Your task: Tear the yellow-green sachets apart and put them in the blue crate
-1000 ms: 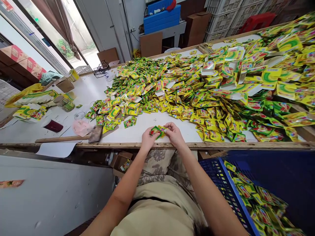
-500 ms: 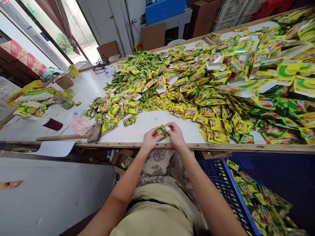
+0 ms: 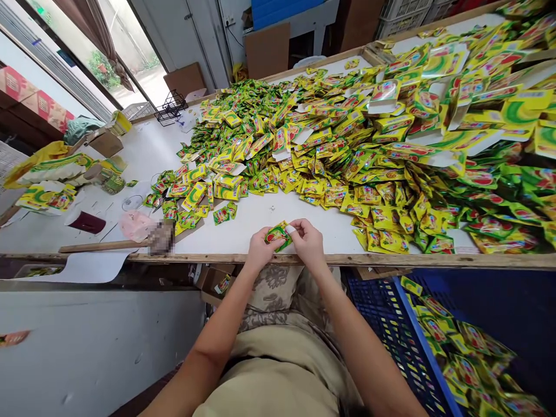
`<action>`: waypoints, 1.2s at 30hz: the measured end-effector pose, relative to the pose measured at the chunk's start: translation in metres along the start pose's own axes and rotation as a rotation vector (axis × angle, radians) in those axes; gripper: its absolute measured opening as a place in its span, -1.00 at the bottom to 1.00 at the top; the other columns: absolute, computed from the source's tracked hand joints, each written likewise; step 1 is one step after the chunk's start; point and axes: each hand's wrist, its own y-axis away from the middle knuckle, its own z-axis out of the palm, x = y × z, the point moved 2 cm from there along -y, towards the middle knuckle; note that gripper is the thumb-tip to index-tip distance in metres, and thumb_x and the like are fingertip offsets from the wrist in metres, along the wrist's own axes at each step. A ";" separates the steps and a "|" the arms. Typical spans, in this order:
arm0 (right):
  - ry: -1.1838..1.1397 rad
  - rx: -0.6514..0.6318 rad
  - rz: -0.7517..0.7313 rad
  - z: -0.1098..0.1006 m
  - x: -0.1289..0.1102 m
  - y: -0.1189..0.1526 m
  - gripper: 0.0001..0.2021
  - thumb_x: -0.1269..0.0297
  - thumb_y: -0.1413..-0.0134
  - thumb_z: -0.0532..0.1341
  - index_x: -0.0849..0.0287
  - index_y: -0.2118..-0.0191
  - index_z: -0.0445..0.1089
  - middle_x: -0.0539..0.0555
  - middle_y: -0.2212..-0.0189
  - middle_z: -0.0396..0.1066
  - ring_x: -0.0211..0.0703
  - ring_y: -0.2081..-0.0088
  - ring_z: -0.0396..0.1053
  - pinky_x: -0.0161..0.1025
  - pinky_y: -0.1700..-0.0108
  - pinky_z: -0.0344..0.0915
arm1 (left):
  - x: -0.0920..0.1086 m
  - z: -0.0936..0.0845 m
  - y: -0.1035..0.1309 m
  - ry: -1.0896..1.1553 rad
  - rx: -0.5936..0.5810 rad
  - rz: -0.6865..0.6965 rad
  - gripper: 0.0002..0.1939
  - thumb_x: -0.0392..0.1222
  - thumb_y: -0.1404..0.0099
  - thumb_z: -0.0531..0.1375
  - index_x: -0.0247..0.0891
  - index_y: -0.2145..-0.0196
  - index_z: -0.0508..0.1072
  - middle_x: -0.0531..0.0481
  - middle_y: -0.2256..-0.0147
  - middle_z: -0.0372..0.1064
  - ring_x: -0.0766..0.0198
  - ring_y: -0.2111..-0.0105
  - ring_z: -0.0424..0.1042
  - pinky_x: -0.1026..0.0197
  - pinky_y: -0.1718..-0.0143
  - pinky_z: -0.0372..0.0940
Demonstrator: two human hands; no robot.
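Note:
Between both hands, just over the table's front edge, is a small green and yellow packet (image 3: 278, 234) with a red picture on it. My left hand (image 3: 260, 248) pinches its left side, thumb on top. At the packet's right corner, the thumb and fingers of my right hand (image 3: 308, 242) are closed on it. Right of my hands lie many yellow packets (image 3: 382, 223) at the edge of a large pile. A few loose green packets (image 3: 225, 213) rest on the white table (image 3: 243, 231) to the left.
Below the table at right stands a blue crate (image 3: 417, 341) holding many packets. A wooden-handled tool (image 3: 104, 246), a pink plastic bag (image 3: 135, 225) and a dark red cup (image 3: 86, 221) lie at left. A wooden strip (image 3: 369, 260) borders the table.
The packet's face now shows flatter and more fully between my hands, with both still gripping it. The view has shifted slightly; the pile looks the same.

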 end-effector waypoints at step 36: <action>0.039 -0.257 0.317 -0.005 0.016 -0.010 -0.62 -0.13 0.10 0.23 0.14 0.46 0.37 0.00 0.64 0.37 -0.17 0.60 0.26 -0.22 0.53 0.22 | 0.047 -0.049 -0.055 -0.674 0.250 0.234 -0.34 -0.02 -0.08 0.30 -0.25 -0.08 0.21 -0.21 0.01 0.21 0.16 0.16 0.33 0.11 0.15 0.29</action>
